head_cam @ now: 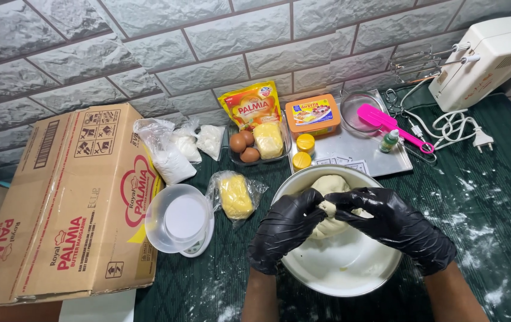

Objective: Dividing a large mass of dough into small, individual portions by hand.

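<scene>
Now left hand (285, 229) & right hand (389, 223), both curled, pinch dough (330, 206) over bowl (351, 274).

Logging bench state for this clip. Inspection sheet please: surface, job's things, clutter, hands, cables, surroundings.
Surface: dark green cloth, dusted with flour.
Job's things: pale dough in a metal bowl.
Clutter: cardboard box, kitchen scale, bagged butter, flour bags, eggs, metal tray, pink spatula.
Hands: left hand and right hand, black-gloved, both gripping the dough.
Cables: white cord with plug, loose by the hand mixer.
Surroundings: grey stone-pattern wall.
</scene>
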